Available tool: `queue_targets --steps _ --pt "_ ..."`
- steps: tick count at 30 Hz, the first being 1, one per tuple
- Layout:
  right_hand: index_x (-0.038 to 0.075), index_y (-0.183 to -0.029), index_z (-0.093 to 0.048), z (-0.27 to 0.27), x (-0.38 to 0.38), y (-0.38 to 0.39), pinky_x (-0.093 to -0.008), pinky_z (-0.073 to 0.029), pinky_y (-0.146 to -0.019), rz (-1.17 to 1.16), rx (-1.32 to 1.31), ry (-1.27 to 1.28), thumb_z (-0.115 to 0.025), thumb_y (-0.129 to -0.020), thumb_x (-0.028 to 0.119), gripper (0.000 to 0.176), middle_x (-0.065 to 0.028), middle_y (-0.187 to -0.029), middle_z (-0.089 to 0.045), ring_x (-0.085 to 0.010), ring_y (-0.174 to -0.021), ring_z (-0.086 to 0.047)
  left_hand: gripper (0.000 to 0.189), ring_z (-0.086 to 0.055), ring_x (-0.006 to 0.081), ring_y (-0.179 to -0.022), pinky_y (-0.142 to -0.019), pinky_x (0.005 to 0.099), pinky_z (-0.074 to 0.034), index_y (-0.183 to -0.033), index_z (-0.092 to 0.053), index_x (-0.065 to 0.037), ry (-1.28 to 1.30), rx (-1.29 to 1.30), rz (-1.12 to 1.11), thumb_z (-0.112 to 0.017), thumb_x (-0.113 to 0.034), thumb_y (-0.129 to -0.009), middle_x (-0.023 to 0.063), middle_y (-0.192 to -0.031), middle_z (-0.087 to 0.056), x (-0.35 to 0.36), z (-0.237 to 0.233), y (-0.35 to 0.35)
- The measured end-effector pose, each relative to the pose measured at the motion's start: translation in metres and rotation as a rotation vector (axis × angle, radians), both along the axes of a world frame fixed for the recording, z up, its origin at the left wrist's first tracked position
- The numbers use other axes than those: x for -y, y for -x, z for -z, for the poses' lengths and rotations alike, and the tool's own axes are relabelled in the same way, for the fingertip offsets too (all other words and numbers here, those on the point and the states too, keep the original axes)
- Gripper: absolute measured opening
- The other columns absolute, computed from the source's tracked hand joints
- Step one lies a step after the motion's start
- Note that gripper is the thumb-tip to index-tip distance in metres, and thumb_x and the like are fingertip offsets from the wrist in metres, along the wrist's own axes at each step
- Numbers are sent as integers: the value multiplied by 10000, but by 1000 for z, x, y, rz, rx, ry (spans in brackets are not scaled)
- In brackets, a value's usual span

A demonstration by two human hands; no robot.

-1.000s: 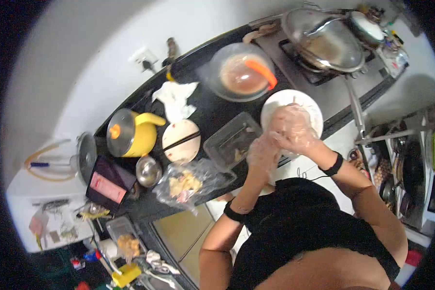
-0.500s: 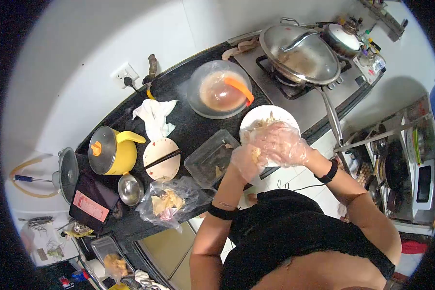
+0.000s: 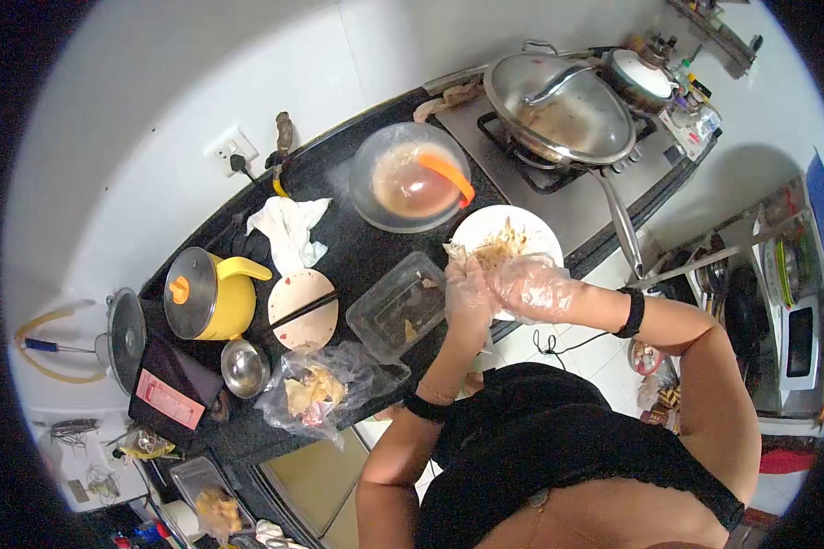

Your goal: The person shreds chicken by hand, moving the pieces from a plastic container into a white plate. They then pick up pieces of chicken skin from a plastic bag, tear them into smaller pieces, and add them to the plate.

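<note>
Both hands wear clear plastic gloves and meet at the near left edge of a white plate [image 3: 542, 231]. Shredded pale food [image 3: 507, 243] lies on the plate. My left hand [image 3: 469, 295] has its fingers closed around something I cannot make out, at the plate's left side. Beside it, touching, is my right hand [image 3: 529, 285], its fingers bent and pressed together over the plate's near edge; what they hold is hidden. A clear plastic tray [image 3: 395, 306] with a few scraps is just left of my left hand.
Behind stands a lidded bowl [image 3: 410, 177] with an orange handle. A lidded wok [image 3: 560, 108] sits on the stove, its handle pointing toward me. Further left are chopsticks on a plate [image 3: 303, 333], a yellow pot [image 3: 212, 295], a cloth [image 3: 290, 232] and a plastic bag [image 3: 317, 393] of food.
My right hand has come down off the food toward the plate's near edge, uncovering the shreds. My left hand has turned upward and its fingers have closed. The whole view has shifted slightly.
</note>
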State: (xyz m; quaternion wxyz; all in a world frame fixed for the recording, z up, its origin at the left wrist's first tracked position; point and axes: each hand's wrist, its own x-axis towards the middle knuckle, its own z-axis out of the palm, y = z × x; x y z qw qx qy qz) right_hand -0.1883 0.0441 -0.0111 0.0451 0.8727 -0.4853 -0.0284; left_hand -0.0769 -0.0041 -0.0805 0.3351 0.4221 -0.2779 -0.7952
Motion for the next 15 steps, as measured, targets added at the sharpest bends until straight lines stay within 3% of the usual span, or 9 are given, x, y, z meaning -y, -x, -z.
queue_targets --steps 1,3,5,6,7,9,11,13,15 --pt "13 -773 -524 -4 -1 -4 -332 -443 -499 47 -284 -26 -471 -682 145 169 -114 -656 -530 -240 -564 -549 392 -501 294 -979 -813 346 -417 -1134 -391 25 229 268 75 -389 -275 -882 183 -1037 -519 -3 -15 -4" --pt "13 -724 -523 -15 -8 -11 -328 -429 -462 13 -293 84 -493 -650 148 157 -110 -605 -514 -236 -525 -536 406 -489 316 -1002 -835 342 -408 -1169 -376 22 465 530 157 -403 -253 -872 200 -1052 -513 -2 -21 -15" --pt "13 -675 -523 -13 -14 -9 -324 -414 -426 -17 -300 183 -515 -618 151 149 -106 -555 -499 -232 -485 -523 544 -447 370 -1051 -894 376 -373 -1203 -353 4 1454 828 686 -561 -188 -739 229 -1148 -446 -3 -12 -32" --pt "49 -716 -549 -3 -16 -6 -360 -434 -446 -107 -94 46 -533 -625 152 138 -110 -595 -528 -242 -528 -541 566 -432 358 -1085 -911 373 -363 -1197 -392 -16 1502 757 634 -583 -218 -703 206 -1192 -443 -7 34 -35" --pt "84 -757 -576 2 -19 -4 -396 -454 -466 -196 116 -90 -552 -632 152 143 -114 -634 -557 -253 -570 -558 566 -432 358 -1085 -911 373 -363 -1197 -392 -16 1504 749 644 -583 -218 -703 206 -1192 -443 -7 24 -36" --pt "87 -758 -565 6 -32 -11 -404 -451 -537 -25 -101 -269 -534 -671 167 122 -118 -682 -574 -287 -608 -557 396 -470 282 -1054 -918 328 -348 -1128 -499 -23 1011 275 1104 -531 -195 -773 159 -1134 -520 -7 -5 -40" --pt "81 -756 -559 2 -26 -6 -403 -448 -545 -31 123 -454 -528 -679 167 119 -120 -686 -573 -292 -611 -554 379 -475 252 -1052 -911 310 -356 -1117 -514 -30 969 424 1220 -516 -212 -784 141 -1150 -516 -7 -22 -39" --pt "75 -754 -554 -2 -23 -2 -403 -445 -553 -4 326 -583 -522 -686 166 118 -122 -690 -571 -296 -614 -550 381 -506 263 -1005 -862 323 -391 -1121 -497 -27 1303 560 1253 -486 -239 -804 130 -1100 -545 -8 -22 -39" --pt "69 -751 -549 -2 -22 0 -402 -442 -561 49 459 -667 -516 -693 165 117 -123 -694 -570 -301 -617 -547 397 -508 285 -994 -853 344 -390 -1124 -488 -34 1377 600 1120 -471 -278 -812 147 -1077 -548 -12 14 -38"
